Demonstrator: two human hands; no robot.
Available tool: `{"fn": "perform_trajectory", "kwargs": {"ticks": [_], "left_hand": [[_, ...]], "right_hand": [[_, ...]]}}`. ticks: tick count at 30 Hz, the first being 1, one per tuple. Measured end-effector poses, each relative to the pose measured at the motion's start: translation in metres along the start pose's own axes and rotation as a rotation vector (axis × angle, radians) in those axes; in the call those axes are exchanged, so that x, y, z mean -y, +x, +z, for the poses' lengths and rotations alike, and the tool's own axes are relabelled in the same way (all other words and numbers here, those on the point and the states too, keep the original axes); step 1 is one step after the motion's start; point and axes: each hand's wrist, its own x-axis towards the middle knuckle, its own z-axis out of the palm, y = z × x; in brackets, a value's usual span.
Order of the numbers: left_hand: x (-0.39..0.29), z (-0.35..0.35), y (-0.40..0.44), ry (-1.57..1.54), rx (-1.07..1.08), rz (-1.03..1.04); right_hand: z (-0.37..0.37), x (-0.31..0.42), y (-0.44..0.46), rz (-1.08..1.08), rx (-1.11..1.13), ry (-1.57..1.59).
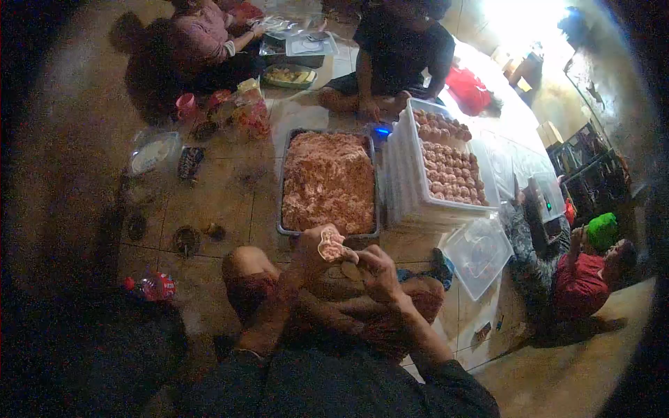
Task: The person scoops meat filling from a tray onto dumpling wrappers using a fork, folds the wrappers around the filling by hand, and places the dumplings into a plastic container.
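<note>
My left hand (309,245) is closed around a small, pale-rimmed mould (332,245) filled with pinkish-brown crumbly mix. Close on its right, my right hand (380,276) is closed, its fingertips at a slim handle-like piece (350,256) by the mould's edge. Whether that piece belongs to the mould I cannot tell. Just beyond both hands lies a dark tray (281,209) heaped with the same crumbly mix (327,182). To the right of it, a stack of white plastic trays (404,181) carries rows of shaped pinkish-brown pieces (451,164) in the top one.
A translucent lid (477,256) leans over the tiles at right. Beyond the tray sits a person in dark clothes (401,49); another person (202,42) is at far left. A person in red (582,282) is at right. A red-labelled bottle (159,286) lies at left.
</note>
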Motion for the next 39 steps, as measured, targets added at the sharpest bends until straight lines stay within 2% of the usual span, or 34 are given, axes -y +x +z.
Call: {"fn": "perform_trajectory", "kwargs": {"ticks": [1, 2, 5, 7, 9, 11, 12, 13, 15, 16, 18, 19, 22, 24, 27, 28, 32, 35, 37, 39], "left_hand": [[0.000, -0.002, 0.002, 0.056, 0.023, 0.005], [0.006, -0.002, 0.001, -0.067, 0.046, 0.009], [0.021, 0.001, -0.004, -0.697, 0.156, 0.020], [0.025, 0.002, -0.008, -0.926, 0.184, 0.009], [0.024, 0.005, -0.012, -0.897, 0.134, -0.008], [0.020, 0.012, -0.016, -0.811, 0.060, -0.028], [0.019, 0.017, -0.016, -0.779, 0.028, -0.037], [0.017, 0.021, -0.018, -0.752, 0.004, -0.043], [0.018, 0.025, -0.017, -0.781, -0.028, -0.048], [0.020, 0.024, -0.016, -0.821, -0.037, -0.050], [0.025, 0.017, -0.012, -0.923, -0.037, -0.050], [0.028, 0.011, -0.012, -0.984, -0.026, -0.046], [0.035, 0.000, -0.010, -1.074, 0.008, -0.045], [0.036, 0.000, -0.010, -1.082, 0.020, -0.051], [0.037, 0.003, -0.010, -1.084, 0.030, -0.059], [0.038, 0.004, -0.010, -1.085, 0.034, -0.060], [0.039, 0.006, -0.012, -1.074, 0.042, -0.057], [0.041, 0.001, -0.016, -1.064, 0.075, -0.056], [0.044, -0.001, -0.016, -1.055, 0.105, -0.053], [0.043, -0.002, -0.016, -1.039, 0.126, -0.047]], "right_hand": [[-0.003, -0.002, 0.001, -0.001, 0.000, 0.001], [-0.006, -0.005, 0.001, 0.035, -0.053, 0.004], [0.000, -0.019, -0.010, 0.118, -0.098, 0.031], [0.012, -0.024, -0.023, 0.433, 0.021, 0.491], [0.022, -0.030, -0.035, 0.505, 0.094, 0.615], [0.037, -0.029, -0.038, 0.398, 0.085, 0.747], [0.048, -0.034, -0.039, 0.264, 0.016, 0.717], [0.050, -0.031, -0.035, 0.268, 0.013, 0.716], [0.045, -0.021, -0.017, 0.083, -0.044, 0.268], [0.037, -0.013, -0.012, 0.085, -0.043, 0.267], [0.018, 0.000, -0.005, 0.179, -0.023, 0.010], [0.016, -0.006, -0.008, 0.178, -0.022, 0.008], [0.021, -0.028, -0.025, 0.267, -0.088, 0.147], [0.025, -0.035, -0.036, 0.335, -0.022, 0.492], [0.029, -0.026, -0.040, 0.367, 0.044, 0.669], [0.028, -0.017, -0.038, 0.445, 0.049, 0.739], [0.030, -0.021, -0.036, 0.492, 0.051, 0.758], [0.025, -0.010, -0.033, 0.432, 0.043, 0.727], [0.022, -0.006, -0.035, 0.521, 0.106, 0.763], [0.041, -0.027, -0.048, 0.489, 0.076, 0.780]]}}
